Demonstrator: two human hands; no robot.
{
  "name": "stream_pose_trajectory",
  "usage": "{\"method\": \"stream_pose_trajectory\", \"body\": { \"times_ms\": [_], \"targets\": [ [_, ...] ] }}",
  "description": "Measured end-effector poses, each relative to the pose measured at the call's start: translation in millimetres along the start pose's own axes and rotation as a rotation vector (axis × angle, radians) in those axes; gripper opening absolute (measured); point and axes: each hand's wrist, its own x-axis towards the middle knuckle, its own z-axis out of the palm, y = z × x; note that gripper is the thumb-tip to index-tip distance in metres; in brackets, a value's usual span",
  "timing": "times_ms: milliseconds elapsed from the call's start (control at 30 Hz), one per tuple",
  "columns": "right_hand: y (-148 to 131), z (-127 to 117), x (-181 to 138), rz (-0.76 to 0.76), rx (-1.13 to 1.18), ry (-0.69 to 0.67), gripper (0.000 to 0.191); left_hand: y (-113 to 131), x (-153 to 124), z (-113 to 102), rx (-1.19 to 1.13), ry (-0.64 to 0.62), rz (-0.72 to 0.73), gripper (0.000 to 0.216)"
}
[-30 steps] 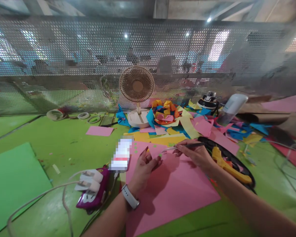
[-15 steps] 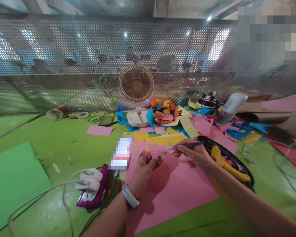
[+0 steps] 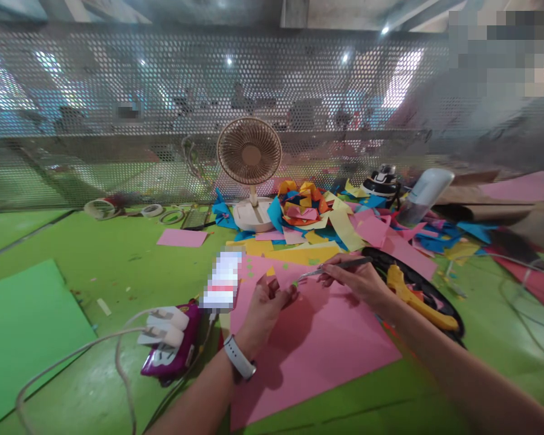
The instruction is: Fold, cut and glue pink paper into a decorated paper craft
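Note:
A large pink paper sheet (image 3: 326,344) lies on the green table in front of me. My left hand (image 3: 266,305), with a white watch on its wrist, hovers over the sheet's far part; its fingers are curled and pinch a small piece of pink paper. My right hand (image 3: 360,279) grips metal tweezers (image 3: 333,267) whose tips point left toward the left hand's fingers. Small green paper dots lie on the sheet near the tweezer tips.
A small fan (image 3: 250,172) stands behind a heap of coloured paper scraps (image 3: 312,217). A yellow glue gun (image 3: 412,296) rests on a black tray at right. A purple power strip (image 3: 170,344) with white plugs lies at left, beside a green sheet (image 3: 22,326). Tape rolls (image 3: 100,208) sit by the mesh wall.
Almost nothing has moved. The view has shifted slightly; both hands keep their grip and stay over the pink sheet.

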Motion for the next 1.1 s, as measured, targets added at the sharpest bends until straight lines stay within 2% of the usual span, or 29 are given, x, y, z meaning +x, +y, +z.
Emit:
{"method": "stream_pose_trajectory", "body": {
  "times_ms": [633,1100],
  "targets": [
    [-3,3,-4,-0.002,0.017,0.021,0.022,0,2,0,-0.050,0.015,0.022,0.042],
    [8,4,-4,-0.031,0.059,0.011,0.021,-2,4,-1,-0.072,-0.008,0.010,0.041]
  ]
}}
